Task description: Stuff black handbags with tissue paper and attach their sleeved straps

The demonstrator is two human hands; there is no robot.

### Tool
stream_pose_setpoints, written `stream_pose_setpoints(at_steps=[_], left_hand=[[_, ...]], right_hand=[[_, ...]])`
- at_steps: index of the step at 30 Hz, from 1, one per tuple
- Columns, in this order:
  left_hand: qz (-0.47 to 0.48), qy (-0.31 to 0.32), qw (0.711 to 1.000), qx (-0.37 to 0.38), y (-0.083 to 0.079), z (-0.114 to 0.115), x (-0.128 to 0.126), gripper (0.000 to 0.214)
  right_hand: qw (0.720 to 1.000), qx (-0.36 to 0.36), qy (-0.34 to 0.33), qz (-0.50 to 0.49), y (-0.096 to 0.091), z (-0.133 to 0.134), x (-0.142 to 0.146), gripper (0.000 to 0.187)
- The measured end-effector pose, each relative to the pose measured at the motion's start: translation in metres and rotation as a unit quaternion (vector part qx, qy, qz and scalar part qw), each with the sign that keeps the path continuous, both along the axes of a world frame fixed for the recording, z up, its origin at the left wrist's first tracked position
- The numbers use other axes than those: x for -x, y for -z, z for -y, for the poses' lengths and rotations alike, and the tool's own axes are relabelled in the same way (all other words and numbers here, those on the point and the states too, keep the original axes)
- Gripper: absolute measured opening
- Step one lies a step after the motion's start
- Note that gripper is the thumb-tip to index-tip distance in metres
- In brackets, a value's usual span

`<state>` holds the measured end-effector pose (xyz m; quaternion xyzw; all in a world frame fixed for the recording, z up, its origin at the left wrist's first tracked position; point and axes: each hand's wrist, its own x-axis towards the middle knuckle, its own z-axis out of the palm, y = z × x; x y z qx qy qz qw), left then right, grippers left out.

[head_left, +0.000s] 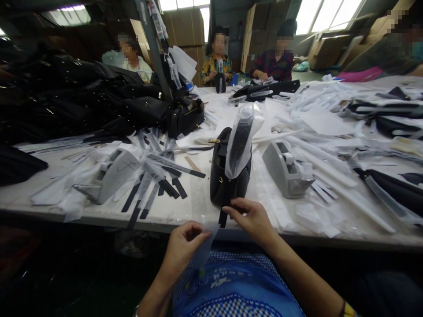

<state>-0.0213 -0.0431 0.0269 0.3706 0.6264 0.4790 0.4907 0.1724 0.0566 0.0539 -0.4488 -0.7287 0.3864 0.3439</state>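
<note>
A: Left hand (187,244)?
B: Bottom centre of frame. Thumb and fingers pinched on a translucent sheet (202,254), which hangs over the blue apron (236,281).
A: Right hand (254,220)?
B: Just right of it, a little higher. Fingers closed on a black strap (225,207), near its lower end, at the front edge of the table (185,215).
A: And the bag?
B: Black bag (216,180), centre of frame, upright on the table, strap running down its front. A second band, wrapped in clear plastic (231,160), rises above it.
A: Either side?
B: Grey tape dispensers: one centre left (114,176), one centre right (287,169). Loose black strips (170,187), some partly wrapped, between the left dispenser and the bag.
A: Further off?
B: Heap of black bags (82,92), upper left. Co-workers along the top; one, top centre (216,61), sits behind another upright black item (220,82).
</note>
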Motion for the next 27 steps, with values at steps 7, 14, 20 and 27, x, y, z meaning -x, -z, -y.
stream_pose_setpoints(at_steps=[7,14,20,27], left_hand=[[-0.021,0.002,1.0,0.02,0.01,0.011,0.005,0.017],[-0.015,0.02,0.999,0.028,0.012,0.012,0.007,0.015],[0.02,0.022,0.999,0.041,0.016,0.013,0.008,0.017],[0.048,0.018,0.997,0.051,0.014,0.012,0.007,0.023]], right_hand=[[0.987,0.105,-0.004,-0.118,-0.008,0.012,0.004,0.029],[0.985,0.088,0.013,-0.148,-0.009,0.017,0.013,0.026],[0.983,0.093,0.018,-0.158,-0.006,0.018,0.019,0.024],[0.986,0.089,0.017,-0.139,-0.004,0.017,0.016,0.025]])
